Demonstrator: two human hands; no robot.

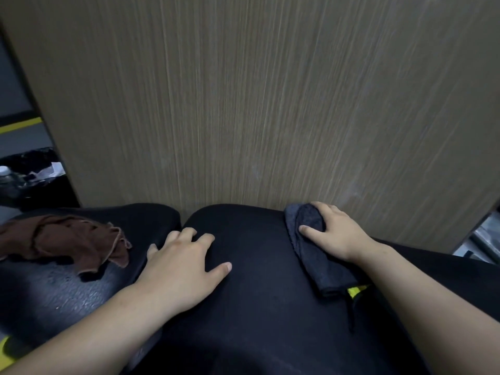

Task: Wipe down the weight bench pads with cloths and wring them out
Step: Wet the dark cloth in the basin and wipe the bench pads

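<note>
A large black bench pad (251, 293) fills the lower middle of the view. My left hand (184, 263) rests flat on its left part with fingers spread. My right hand (335, 231) presses a dark grey cloth (319, 263) against the pad's far right edge, fingers laid over the cloth's top. A second black pad (62, 290) lies to the left, and a crumpled brown cloth (70, 239) sits on it, untouched.
A tall wood-grain panel (257, 98) stands right behind the pads. A black bin with litter (29, 174) is at the far left on a grey floor with a yellow line (20, 125). Metal parts (484, 239) show at the right edge.
</note>
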